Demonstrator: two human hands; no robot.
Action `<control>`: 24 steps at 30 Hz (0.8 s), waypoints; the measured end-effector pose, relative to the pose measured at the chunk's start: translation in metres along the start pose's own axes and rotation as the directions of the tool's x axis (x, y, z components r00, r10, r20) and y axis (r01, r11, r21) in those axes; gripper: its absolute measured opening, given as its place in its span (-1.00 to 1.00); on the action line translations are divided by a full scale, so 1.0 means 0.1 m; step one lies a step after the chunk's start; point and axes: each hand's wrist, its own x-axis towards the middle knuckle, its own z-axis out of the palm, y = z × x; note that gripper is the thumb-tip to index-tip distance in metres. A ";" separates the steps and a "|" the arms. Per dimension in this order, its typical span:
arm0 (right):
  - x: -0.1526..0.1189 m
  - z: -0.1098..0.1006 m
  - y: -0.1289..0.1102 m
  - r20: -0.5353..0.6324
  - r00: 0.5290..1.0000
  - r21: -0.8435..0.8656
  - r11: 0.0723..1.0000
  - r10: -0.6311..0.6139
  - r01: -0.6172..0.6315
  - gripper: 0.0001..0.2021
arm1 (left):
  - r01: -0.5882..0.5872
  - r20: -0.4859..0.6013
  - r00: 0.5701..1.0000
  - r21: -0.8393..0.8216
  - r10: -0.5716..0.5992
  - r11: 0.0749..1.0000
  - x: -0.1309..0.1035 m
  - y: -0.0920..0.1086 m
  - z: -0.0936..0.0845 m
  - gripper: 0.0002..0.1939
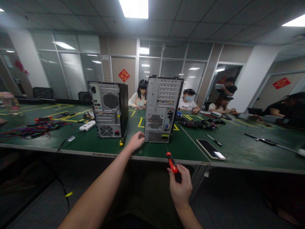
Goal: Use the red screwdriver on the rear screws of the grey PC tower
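Two upright computer cases stand on the green table with their rear panels facing me. My left hand (137, 141) is at the lower left corner of the right computer case (156, 108), its fingers bent together; whether it grips anything is hidden. My right hand (181, 184) holds the handle of a red and black screwdriver (172, 163) below the right case's lower edge. The screwdriver's shaft points up toward the bottom of that case. Left of my left hand, a yellow and black screwdriver (123, 140) lies beside the left computer case (107, 109).
A phone (209, 149) and a thin tool (214, 140) lie to the right. Tangled cables (38, 128) and a white power strip (87, 126) are on the left. Dark cables (200, 123) lie behind right. Several people sit across the green table (190, 152).
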 end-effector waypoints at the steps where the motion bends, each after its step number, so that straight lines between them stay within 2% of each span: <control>1: 0.00 0.00 0.00 0.004 1.000 0.001 1.000 -0.002 0.002 -0.78 | 0.001 -0.003 1.000 0.001 -0.001 1.000 0.00 0.00 0.00 -0.81; 7: -0.02 0.02 -0.05 0.049 0.999 0.037 0.999 -0.016 0.014 -0.62 | 0.008 -0.014 1.000 0.013 -0.008 1.000 -0.01 0.03 0.01 -0.82; 17: -0.02 0.01 -0.01 0.010 1.000 0.043 0.999 -0.012 0.012 -0.75 | 0.003 0.001 1.000 0.018 -0.003 1.000 0.00 0.00 0.01 -0.82; 24: -0.03 0.02 -0.05 0.071 0.997 0.048 0.999 -0.026 0.023 -0.59 | 0.011 0.005 1.000 0.003 -0.011 1.000 -0.01 0.02 0.01 -0.82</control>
